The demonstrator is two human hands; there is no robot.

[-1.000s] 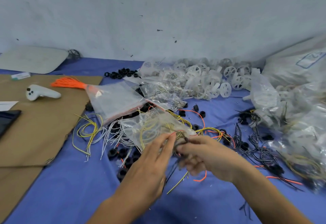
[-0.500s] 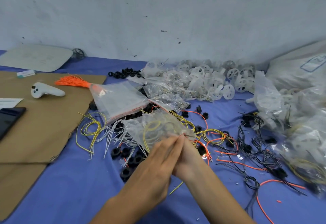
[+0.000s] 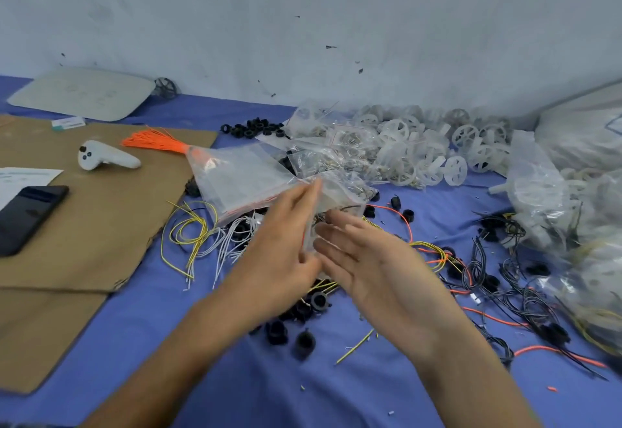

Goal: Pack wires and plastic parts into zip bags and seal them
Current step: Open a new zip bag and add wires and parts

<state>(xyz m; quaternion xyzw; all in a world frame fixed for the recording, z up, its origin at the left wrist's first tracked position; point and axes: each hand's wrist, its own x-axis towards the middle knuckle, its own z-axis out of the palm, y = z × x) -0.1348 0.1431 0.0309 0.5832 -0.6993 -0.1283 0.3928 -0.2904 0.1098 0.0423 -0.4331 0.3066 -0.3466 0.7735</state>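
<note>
Fingers that were pinching together at the bag's edge half a second ago are now lying straight, and the small zip bag (image 3: 336,205) is standing higher, caught between both hands above the blue cloth (image 3: 235,380). The left hand (image 3: 279,252) is pressing flat fingers against one face of it. The right hand (image 3: 377,269) is facing the other with its palm spread, though blur is hiding the exact contact. Black plastic rings (image 3: 303,316) are lying beneath the hands, with yellow wires (image 3: 188,229) looping to the left. Behind, a larger zip bag (image 3: 235,175) is spilling orange wires (image 3: 154,141) onto cardboard (image 3: 101,225). White spoked wheels (image 3: 437,155) are heaping up near the wall.
</note>
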